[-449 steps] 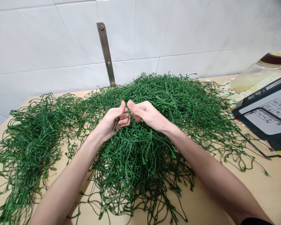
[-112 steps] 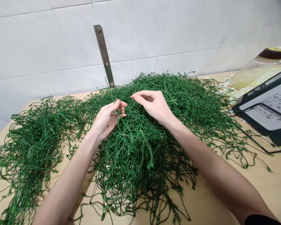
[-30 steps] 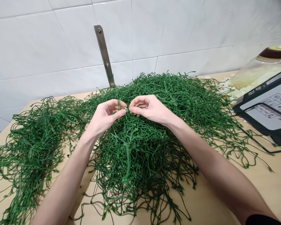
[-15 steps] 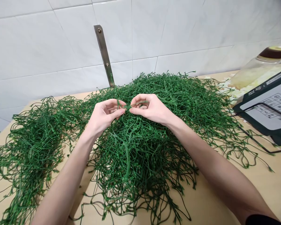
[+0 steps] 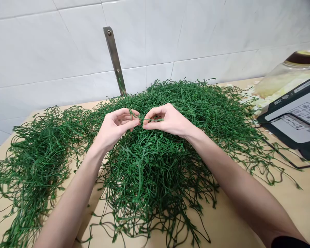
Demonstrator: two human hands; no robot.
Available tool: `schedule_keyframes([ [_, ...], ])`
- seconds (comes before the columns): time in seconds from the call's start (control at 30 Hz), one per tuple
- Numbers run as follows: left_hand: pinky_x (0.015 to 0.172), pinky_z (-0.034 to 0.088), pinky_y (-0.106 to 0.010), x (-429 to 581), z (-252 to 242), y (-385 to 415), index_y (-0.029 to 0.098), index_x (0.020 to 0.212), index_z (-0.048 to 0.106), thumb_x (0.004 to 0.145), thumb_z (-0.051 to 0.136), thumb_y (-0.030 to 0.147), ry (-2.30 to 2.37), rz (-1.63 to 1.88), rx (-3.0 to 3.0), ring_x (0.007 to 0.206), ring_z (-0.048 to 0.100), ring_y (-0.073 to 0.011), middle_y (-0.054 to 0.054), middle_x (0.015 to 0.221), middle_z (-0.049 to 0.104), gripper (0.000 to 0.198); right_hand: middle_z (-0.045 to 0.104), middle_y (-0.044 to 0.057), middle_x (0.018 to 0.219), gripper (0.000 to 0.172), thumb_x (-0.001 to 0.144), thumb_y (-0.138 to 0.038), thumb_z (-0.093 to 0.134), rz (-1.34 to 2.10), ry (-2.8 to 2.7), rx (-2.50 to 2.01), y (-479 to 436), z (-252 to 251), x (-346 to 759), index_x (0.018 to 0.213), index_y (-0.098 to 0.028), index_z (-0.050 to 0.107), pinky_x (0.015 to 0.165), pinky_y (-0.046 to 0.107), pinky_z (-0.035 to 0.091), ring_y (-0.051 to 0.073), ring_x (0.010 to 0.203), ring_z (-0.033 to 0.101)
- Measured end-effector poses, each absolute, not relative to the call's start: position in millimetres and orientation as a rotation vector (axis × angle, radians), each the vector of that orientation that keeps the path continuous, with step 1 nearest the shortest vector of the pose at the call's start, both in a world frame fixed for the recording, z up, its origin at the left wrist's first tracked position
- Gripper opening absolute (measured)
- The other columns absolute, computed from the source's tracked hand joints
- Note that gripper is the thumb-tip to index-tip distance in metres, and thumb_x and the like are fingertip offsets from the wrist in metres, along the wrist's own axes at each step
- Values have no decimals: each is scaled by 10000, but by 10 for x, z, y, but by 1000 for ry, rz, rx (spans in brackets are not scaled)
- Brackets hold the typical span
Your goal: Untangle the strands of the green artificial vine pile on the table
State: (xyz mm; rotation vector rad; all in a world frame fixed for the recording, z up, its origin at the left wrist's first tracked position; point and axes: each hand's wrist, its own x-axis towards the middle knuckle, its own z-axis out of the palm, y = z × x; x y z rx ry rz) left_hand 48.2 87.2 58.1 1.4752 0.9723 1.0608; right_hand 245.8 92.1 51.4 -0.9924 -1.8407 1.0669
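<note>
A big tangled heap of thin green plastic stems (image 5: pixel 170 144) covers the middle of the wooden table (image 5: pixel 248 220). Above its top, my left hand (image 5: pixel 116 125) and my right hand (image 5: pixel 166 120) meet almost fingertip to fingertip. Both pinch the same thin green stem (image 5: pixel 144 119), which runs between them; one end rises past my left thumb. A smaller, flatter pile of the same green stems (image 5: pixel 33 162) lies to the left.
A metal bracket (image 5: pixel 115 60) is screwed to the white tiled wall behind the heap. At the right edge stand a black electronic scale with a keypad (image 5: pixel 297 120), its cable, and a clear jar with pale pieces (image 5: pixel 281 82).
Over the last second my hands have drawn slightly apart, stretching a short length of stem between the fingertips. The heap has barely shifted.
</note>
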Motion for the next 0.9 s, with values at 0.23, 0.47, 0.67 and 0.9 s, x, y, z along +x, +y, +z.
schedule_keyframes([
  [0.23,582,480,-221,493,537,875,149,804,702,594,870,202,968,1132,1458,619,580,-93,-11,746,677,274,687,21,802,127,644,-105,689,1268,-1857,-881,884,522,2481,765,-136,666,699,271,490,112,712,601],
  [0.47,587,481,-245,484,594,878,142,827,731,590,861,211,968,1106,1384,619,618,-111,-25,753,689,279,679,24,751,176,667,-21,553,1406,-1600,-926,907,567,2467,784,-139,610,665,244,522,116,704,652],
  [0.67,624,486,-238,468,592,875,143,849,742,575,858,160,989,1101,1386,687,643,-119,-42,853,712,298,672,68,961,174,870,-271,577,1254,-1559,-909,923,532,2422,961,-138,642,600,250,517,122,731,641],
  [0.9,652,496,-249,479,558,876,144,841,731,639,801,158,931,1061,1463,694,600,-110,-49,907,700,214,706,68,955,305,773,-310,722,1070,-1869,-871,884,474,2424,1017,-129,700,705,289,500,139,787,615],
])
